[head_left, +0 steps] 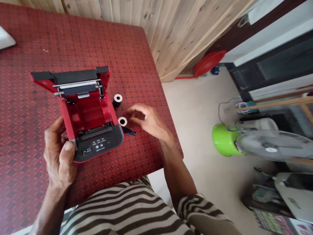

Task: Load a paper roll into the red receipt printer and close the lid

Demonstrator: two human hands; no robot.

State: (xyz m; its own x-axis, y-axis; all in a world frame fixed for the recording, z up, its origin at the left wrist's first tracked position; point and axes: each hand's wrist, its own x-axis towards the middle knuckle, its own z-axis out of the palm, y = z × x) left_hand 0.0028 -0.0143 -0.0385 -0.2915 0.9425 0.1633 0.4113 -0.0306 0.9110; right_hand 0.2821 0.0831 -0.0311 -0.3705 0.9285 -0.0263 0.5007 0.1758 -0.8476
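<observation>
Red-and-black roll printer (89,112) in front of me on the red patterned tabletop (144,153). My left hand (57,156) clamps its left side, thumb on the front corner. Right hand (150,120) beside the near roll (123,125), thumb and fingers parted, blurred; contact I can't tell. Progress: lid (75,77) already up, no roll seen in the bay. Far roll (117,102) stands outside too, by the printer's right wall. Lid not yet down. Front panel (111,140): small white icons, captions, all too small to read. No brand legible.
</observation>
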